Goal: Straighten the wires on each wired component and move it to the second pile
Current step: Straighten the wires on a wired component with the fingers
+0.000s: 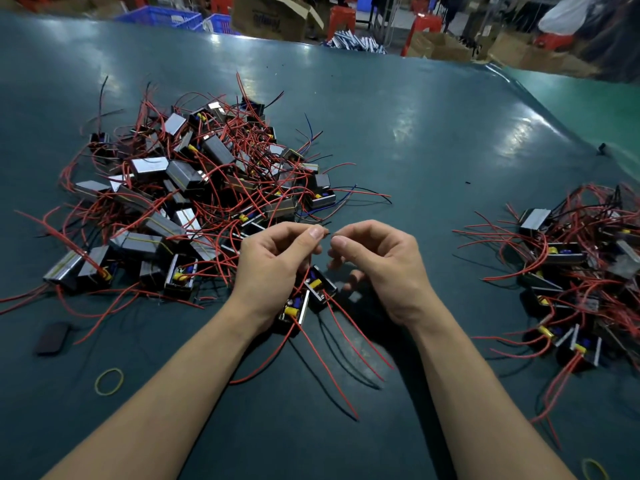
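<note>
Directly beneath the left hand (273, 263) sit two wired components: one (320, 287) peeking out by the fingers, a second (293, 311) tucked under the wrist, each a small open black case showing a yellow part inside. Both lie tilted, their long axes running from upper right to lower left, and their red wires (346, 344) trail toward the person across the counter (433, 133). The left hand curls round these cases while its thumb and forefinger pinch a thin dark wire end (326, 232) just above them. The right hand (377, 268) hovers just beside, fingers curled, thumb and forefinger closed near that same wire tip; whether it actually grips the wire cannot be told. Of the two hands, the left is clearly the nearer to the components.

Left of the components spreads the large unsorted pile (194, 188), too tangled to count. Well to their right lies the second pile (581, 271), smaller, so the coming transfer would run rightward. Two yellow rubber bands rest nearer the person: one (109, 381) to the left, another (595, 469) at the lower right edge. One dark flat object (53, 337) lies left.
</note>
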